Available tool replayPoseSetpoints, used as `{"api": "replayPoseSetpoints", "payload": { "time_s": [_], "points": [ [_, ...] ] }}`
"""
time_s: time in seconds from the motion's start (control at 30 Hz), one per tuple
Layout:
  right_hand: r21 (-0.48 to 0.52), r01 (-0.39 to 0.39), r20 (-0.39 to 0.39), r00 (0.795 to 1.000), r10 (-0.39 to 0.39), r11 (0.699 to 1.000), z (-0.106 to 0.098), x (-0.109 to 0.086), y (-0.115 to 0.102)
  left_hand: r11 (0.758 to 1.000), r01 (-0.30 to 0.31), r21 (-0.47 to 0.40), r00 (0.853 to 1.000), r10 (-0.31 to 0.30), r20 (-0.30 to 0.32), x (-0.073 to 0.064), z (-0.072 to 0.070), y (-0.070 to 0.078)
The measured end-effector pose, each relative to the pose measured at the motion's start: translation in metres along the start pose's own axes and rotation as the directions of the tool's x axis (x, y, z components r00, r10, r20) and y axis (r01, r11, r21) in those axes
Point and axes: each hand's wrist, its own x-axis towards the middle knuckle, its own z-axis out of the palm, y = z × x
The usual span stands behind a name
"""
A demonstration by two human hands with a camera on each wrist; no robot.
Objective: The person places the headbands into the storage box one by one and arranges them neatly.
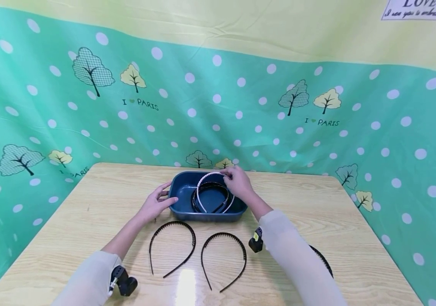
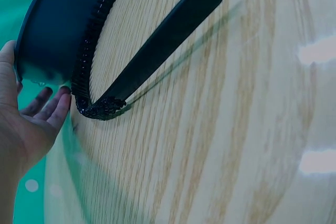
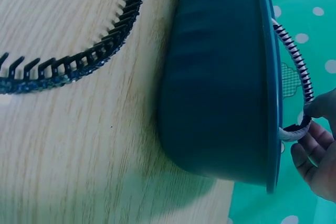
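In the head view, a blue bin (image 1: 206, 217) is seen on the wooden table (image 1: 126, 187). The bin's left end is touched by the left hand (image 1: 158, 206), the thumb being laid at the rim and spread well apart from the lightly bent fingers. A white headband (image 1: 198, 193) is stood on edge in the bin, its arc raised above the back rim; its upper right part is pinched between thumb and fingers by the right hand (image 1: 238, 182). Beside it in the bin, dark headbands (image 1: 193, 199) are bunched together; their number cannot be told. In front of the bin, a left black headband (image 1: 175, 222) and a middle black headband (image 1: 223, 234) are laid with their ends pointed away from it. Farther off, to the bin's front right, another black headband (image 1: 323, 257) is partly covered by the right sleeve (image 1: 298, 250). Behind the bin, a dotted green cloth (image 1: 241, 136) is hung.

In the left wrist view, the bin's end is bordered by the thumb at the rim and the loose fingers near the base.

In the right wrist view, the white headband's toothed arc is held firmly, just outside the bin's rim.
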Motion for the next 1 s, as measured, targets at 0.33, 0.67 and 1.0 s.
{"api": "replayPoseSetpoints", "payload": {
  "time_s": [0.33,0.67,1.0],
  "points": [
    [-0.010,0.017,0.024,1.000,-0.017,1.000,0.004,0.000,-0.003,1.000,0.003,0.005,1.000,-0.003,-0.009,-0.001,0.000,0.000],
    [-0.012,-0.003,0.030,1.000,0.004,1.000,0.008,0.001,-0.001,1.000,0.011,-0.020,1.000,-0.011,0.002,-0.011,0.001,0.019],
    [-0.017,-0.003,0.043,0.999,0.004,1.000,0.010,0.001,0.001,1.000,0.012,-0.021,1.000,-0.012,0.008,-0.008,0.002,0.016]
  ]
}}
